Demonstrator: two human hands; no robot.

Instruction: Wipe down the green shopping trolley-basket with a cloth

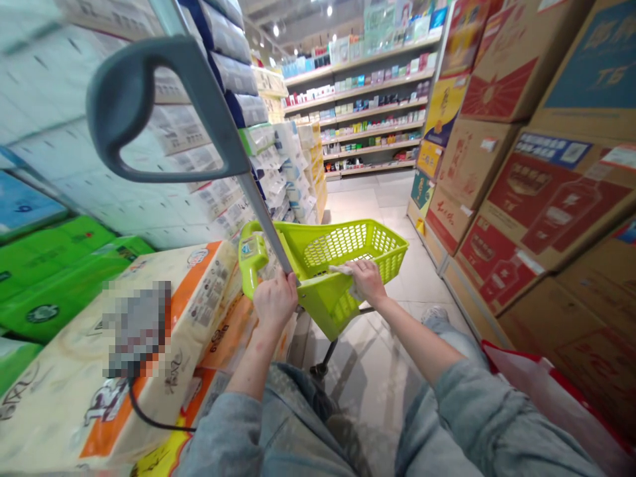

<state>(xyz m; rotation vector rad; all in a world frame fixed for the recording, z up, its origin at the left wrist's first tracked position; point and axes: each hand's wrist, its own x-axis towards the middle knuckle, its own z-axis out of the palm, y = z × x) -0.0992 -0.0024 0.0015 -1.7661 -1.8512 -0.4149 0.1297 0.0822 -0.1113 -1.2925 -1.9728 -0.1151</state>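
Gripped grey trolley pole [263,218] in closed left hand [272,301], just above lime-green basket [342,248]. Pinched pale crumpled packet [342,270] at basket rim with right hand [366,281]; packet not yet down inside. Stood between toilet-paper packs [199,311] left of grip, cardboard cartons [521,199] right.

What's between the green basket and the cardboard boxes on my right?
Pale floor tiles lie between the lime-green basket and the cardboard boxes, as the head view shows.
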